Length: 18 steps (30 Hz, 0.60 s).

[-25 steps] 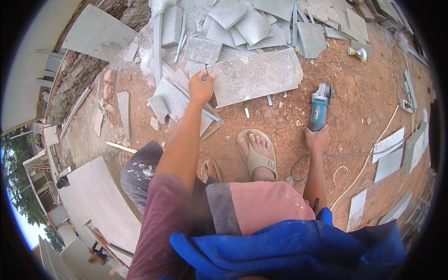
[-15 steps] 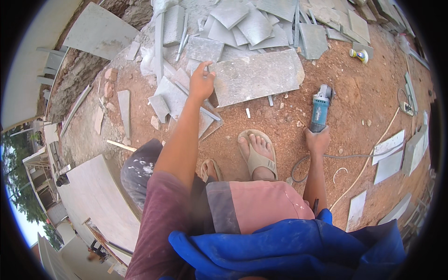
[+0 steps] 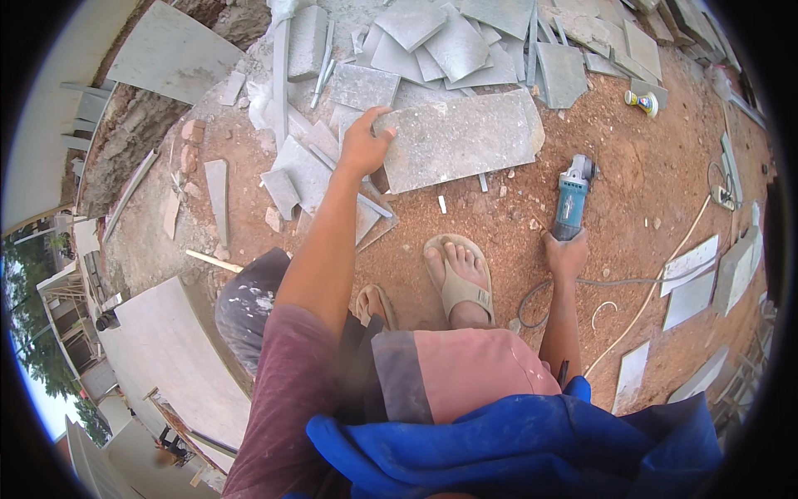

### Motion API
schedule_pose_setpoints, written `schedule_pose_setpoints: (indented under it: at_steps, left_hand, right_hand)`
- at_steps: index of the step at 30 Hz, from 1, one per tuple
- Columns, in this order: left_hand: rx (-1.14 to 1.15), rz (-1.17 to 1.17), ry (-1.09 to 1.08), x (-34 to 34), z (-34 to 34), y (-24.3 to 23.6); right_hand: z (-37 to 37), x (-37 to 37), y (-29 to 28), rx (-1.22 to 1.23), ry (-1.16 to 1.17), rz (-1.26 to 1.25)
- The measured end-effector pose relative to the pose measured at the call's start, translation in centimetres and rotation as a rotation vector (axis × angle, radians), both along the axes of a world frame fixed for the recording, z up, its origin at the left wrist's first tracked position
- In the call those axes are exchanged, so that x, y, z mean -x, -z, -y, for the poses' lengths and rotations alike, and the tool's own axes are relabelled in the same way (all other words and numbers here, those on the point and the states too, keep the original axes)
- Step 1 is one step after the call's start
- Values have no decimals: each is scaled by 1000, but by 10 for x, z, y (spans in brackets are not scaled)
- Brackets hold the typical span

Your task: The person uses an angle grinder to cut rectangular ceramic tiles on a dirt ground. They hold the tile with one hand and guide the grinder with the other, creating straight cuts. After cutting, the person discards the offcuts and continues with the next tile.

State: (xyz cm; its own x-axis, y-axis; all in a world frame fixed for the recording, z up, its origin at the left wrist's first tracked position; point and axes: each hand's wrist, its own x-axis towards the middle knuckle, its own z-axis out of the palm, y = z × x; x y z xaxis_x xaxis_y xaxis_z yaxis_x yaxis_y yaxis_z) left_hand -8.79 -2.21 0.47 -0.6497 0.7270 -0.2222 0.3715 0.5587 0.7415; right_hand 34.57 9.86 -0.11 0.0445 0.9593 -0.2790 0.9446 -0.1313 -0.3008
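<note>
My left hand (image 3: 366,141) grips the left end of a long grey, speckled stone slab (image 3: 457,137), fingers curled at its upper left corner and thumb on its face. The slab lies tilted across other grey pieces. My right hand (image 3: 565,249) is wrapped round the body of a teal-and-grey angle grinder (image 3: 573,200), whose disc end points away from me, to the right of the slab. A grey cable runs from the grinder's rear past my right forearm. My sandalled feet are below the slab.
A pile of cut stone pieces (image 3: 420,29) lies at the back. A white tub (image 3: 647,104), a power strip (image 3: 723,195) with cords and loose slabs (image 3: 690,291) are on the dirt at right. A large pale board (image 3: 170,341) and bricks (image 3: 192,133) are at left.
My left hand has moved slightly up and right, its fingers now further over the slab's corner. The grinder in my right hand sits a little lower; the slab has barely shifted.
</note>
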Motion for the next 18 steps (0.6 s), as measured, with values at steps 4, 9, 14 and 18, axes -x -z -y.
schedule_pose_setpoints:
  at_steps: [4,9,14,18]
  left_hand:
    - [-2,-7,37,2,-3,1]
    - [98,-112,81,4,-5,5]
    - [221,-174,112,-11,-16,-9]
    - [251,-274,147,-17,-19,-11]
  right_hand:
    - [0,1,0,-3,3,9]
    - [1,2,0,-6,-1,35]
    - [1,2,-2,-6,12,21]
    - [1,3,-1,-8,14,25]
